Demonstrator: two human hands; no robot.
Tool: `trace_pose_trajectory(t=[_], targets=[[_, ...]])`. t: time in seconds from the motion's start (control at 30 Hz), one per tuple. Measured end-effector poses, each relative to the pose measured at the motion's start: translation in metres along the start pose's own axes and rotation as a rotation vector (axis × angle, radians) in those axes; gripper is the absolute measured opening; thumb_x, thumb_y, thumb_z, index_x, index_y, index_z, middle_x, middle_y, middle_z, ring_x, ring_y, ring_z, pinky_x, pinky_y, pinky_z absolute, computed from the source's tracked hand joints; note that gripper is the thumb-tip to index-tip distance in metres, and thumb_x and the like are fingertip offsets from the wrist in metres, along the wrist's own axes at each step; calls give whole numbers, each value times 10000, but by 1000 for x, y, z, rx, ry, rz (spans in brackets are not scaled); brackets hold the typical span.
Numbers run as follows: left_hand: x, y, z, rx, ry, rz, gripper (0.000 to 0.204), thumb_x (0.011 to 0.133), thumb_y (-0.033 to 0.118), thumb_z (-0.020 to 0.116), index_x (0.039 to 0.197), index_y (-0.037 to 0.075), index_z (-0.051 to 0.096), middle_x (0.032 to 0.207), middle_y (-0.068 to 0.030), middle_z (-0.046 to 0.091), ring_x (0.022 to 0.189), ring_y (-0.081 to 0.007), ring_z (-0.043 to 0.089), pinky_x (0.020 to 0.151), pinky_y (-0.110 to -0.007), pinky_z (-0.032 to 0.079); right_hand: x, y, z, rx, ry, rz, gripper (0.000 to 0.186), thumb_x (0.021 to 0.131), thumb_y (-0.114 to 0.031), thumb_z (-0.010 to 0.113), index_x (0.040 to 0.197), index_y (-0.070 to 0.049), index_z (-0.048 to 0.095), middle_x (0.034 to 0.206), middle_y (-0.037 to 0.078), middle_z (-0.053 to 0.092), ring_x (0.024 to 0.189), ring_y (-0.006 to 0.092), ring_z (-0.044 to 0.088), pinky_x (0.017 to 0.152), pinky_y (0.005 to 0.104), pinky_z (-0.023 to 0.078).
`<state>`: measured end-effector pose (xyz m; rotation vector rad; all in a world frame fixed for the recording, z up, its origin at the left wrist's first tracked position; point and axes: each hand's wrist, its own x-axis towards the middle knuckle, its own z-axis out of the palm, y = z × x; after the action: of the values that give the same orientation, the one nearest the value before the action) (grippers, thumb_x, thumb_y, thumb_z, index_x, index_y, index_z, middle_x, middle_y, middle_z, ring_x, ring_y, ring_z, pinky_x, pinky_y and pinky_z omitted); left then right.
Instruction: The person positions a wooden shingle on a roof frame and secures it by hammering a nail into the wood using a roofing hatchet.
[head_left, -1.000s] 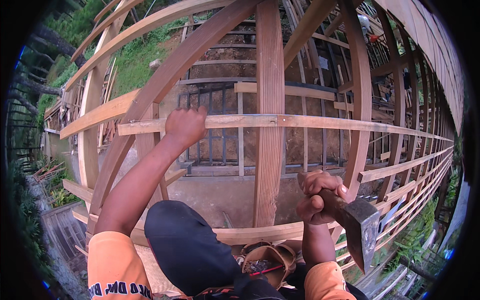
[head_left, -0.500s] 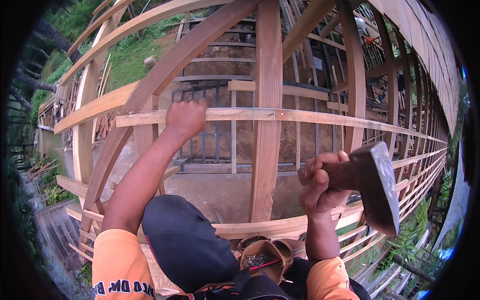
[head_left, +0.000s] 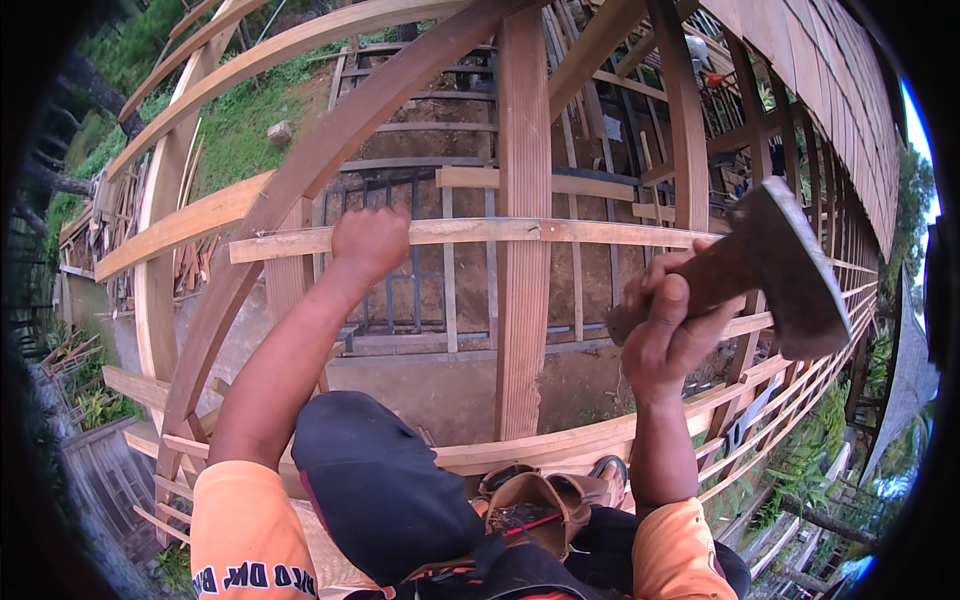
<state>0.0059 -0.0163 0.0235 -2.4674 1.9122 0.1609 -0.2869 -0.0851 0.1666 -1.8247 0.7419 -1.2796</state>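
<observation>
I used the upright post (head_left: pixel 524 250) as my mark. Far left of it ran the thick slanted beam (head_left: pixel 190 225), with grass (head_left: pixel 240 120) above it. My left arm reached up from its orange sleeve (head_left: pixel 245 535), and my left hand (head_left: pixel 370 240) was left of the post, fingers curled over the thin batten (head_left: pixel 480 232) so that I held it from above. That batten ran level across the face of the post, passing under my left hand and carrying on to the right. A long curved brace (head_left: pixel 330 160) swept up from the lower left, behind my left hand, toward the post's top.

Below the post, my dark knee (head_left: pixel 380 480) rose in front of the lower rail (head_left: pixel 560 445), and a brown pouch (head_left: pixel 535 505) sat just right of the knee.

Right of the post, my right hand (head_left: pixel 670 325) was clamped tight round the reddish handle of the hatchet (head_left: pixel 770 265), thumb over the grip. The hatchet's head stood farther right than my fist and higher than it, its broad grey blade tilted, edge turned down and to the right. It hung clear of the batten and well apart from the post, touching no timber that I could see. Beyond it, rows of battens (head_left: pixel 800 380) curved away to the right, below the planked wall (head_left: pixel 820 70).
</observation>
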Motion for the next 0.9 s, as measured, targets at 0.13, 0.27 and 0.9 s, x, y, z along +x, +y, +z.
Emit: trace_pose_trajectory(t=[0.13,0.27,0.9], targets=[[4,1,-1,-7,-9,29,146,840,127,570,922,48,662,821,-183,741,738,-336,745,704,-451,590,-18,44,-8,-686,-540,356,340,1017,-172,560,1250,18,400,826,325,615,850,543,595,657,519,462],[-2,-7,4,-7,-22,18,149,841,127,569,929,48,659,819,-179,741,732,-331,744,707,-445,587,14,-5,4,-419,-225,103,346,1027,-214,559,1231,23,410,761,193,582,669,373,560,599,418,448],[-2,0,3,3,4,36,123,834,128,577,895,61,660,806,-166,744,734,-317,749,673,-433,593,-13,-13,10,79,29,-131,611,1028,-358,582,1397,10,262,884,112,545,669,145,528,595,295,473]])
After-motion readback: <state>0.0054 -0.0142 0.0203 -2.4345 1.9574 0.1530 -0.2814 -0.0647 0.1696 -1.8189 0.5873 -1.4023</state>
